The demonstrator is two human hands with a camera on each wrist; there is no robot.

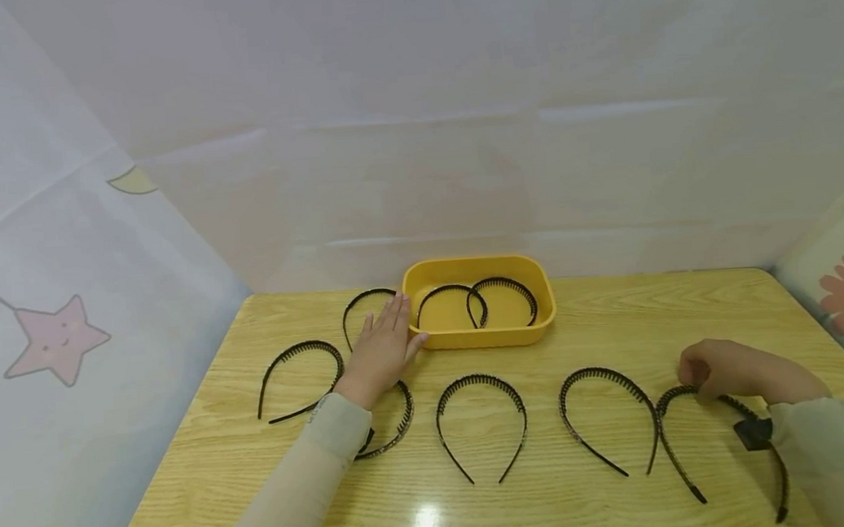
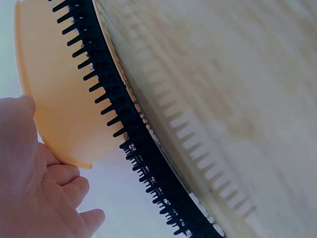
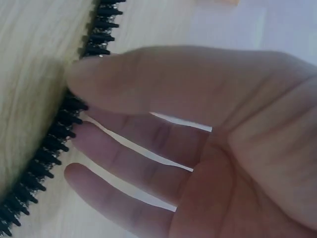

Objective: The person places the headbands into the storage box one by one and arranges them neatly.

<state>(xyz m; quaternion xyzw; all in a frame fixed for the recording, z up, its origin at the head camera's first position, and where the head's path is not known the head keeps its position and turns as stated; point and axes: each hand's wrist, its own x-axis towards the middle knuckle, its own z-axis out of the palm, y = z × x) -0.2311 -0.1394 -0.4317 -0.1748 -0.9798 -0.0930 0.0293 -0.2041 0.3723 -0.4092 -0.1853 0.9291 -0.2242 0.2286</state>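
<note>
Lying nearest the left edge of the desk, a black toothed headband had a strip of wood between it and that edge. Just right of it, farther back, a second headband was partly hidden by the left hand, while a third headband ran beneath the left sleeve. That hand was released, its straightened fingers touching the left end of a yellow box and its thumb spread at the near corner. The box stood close to the back edge, before a pale cloth backdrop, with two headbands inside that overlapped in the head view. Nearer the front, a middle headband lay well apart from both hands, with open wood on either side of it. Farther right, a fifth headband met or crossed the rightmost headband; which of these could not be told. The right hand pinched that last one at its toothed crown, the thumb laid across the band. Ample room separated the box from this hand; the margin to the desk's right edge was narrower.
</note>
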